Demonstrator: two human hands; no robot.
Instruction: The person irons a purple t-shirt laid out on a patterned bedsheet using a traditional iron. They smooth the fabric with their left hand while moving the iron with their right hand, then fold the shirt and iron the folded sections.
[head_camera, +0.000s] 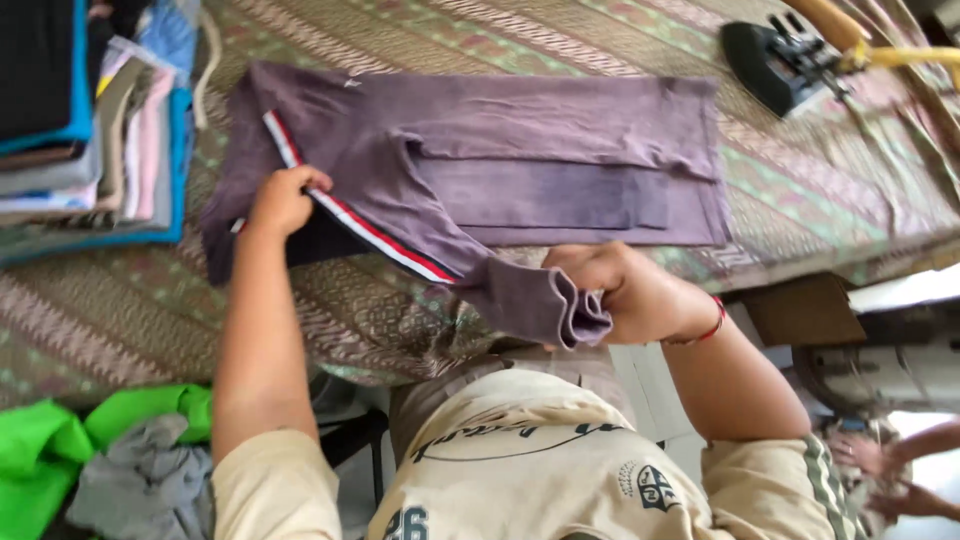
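Head view, noted left to right. Stack of folded clothes (90, 120) lies just left of the left hand (283, 200). I log that hand as pinching the striped edge of the purple shirt (560, 160), which lies folded flat on the patterned cloth (120, 310). Right hand (625, 290) is clenched on the shirt's sleeve cuff (560, 310), lifted off the cloth. Iron (785, 65) sits well beyond the right hand, apart from the shirt.
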